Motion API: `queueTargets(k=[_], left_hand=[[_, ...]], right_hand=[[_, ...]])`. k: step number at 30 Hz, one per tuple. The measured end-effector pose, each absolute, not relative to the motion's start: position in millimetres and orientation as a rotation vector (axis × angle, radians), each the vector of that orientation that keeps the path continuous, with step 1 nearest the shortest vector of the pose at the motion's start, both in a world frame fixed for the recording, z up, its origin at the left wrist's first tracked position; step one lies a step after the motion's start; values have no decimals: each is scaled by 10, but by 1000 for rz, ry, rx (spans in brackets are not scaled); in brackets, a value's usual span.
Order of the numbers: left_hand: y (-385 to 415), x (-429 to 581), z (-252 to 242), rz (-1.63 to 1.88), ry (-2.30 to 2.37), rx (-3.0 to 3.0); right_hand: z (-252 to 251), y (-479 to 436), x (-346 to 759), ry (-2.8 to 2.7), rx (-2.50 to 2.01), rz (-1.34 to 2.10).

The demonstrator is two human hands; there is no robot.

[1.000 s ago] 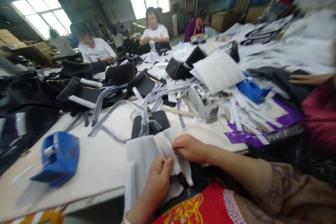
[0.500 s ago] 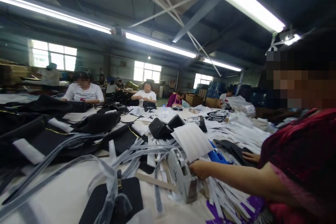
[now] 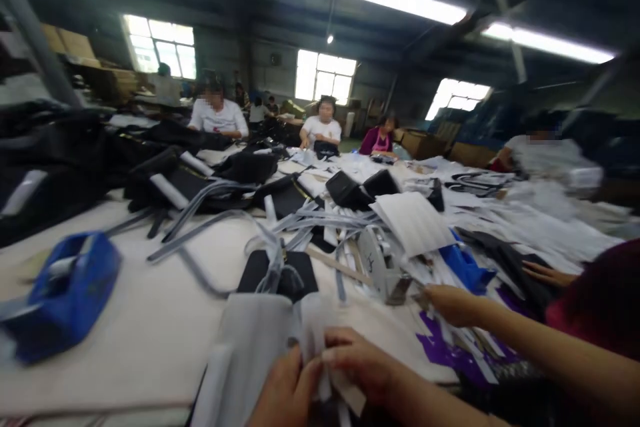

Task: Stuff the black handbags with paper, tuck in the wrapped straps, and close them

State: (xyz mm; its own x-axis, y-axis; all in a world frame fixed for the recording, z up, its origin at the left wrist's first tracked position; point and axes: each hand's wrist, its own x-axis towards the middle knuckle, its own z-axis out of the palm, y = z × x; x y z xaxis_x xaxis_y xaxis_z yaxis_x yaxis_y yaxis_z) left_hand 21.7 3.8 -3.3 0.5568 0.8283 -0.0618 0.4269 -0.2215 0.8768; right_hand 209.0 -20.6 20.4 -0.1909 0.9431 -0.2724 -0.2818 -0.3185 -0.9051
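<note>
At the bottom edge, my left hand (image 3: 283,390) and my right hand (image 3: 360,365) are close together, both pinching a fold of a white foam sheet (image 3: 250,347) that lies over the table's near edge. The picture is blurred, so what the sheet wraps is hidden. Just beyond it lies a black flat piece (image 3: 257,267) with clear plastic straps (image 3: 225,217) over it.
A co-worker's hand (image 3: 453,303) reaches in from the right, near a grey tape dispenser (image 3: 377,267). A blue tape dispenser (image 3: 65,293) sits at the left. Black bags (image 3: 165,180), white strips, a purple sheet (image 3: 443,350) and papers crowd the table. Other people sit at the far side.
The view tipped up to the ceiling and came back down. My hands are in sight again on the white sheet. The co-worker's hand has slid right of the grey dispenser.
</note>
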Motion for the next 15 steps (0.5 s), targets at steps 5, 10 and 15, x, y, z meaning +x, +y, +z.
queueTargets(k=[5, 10, 15], left_hand=[[5, 252, -56, 389, 1030, 2130], [-21, 275, 24, 317, 1083, 2190], [-13, 307, 43, 421, 1174, 1844]], right_hand=[[125, -321, 1685, -639, -1305, 1690], [125, -290, 1686, -493, -1400, 1643], [85, -311, 1665, -380, -1356, 1635]])
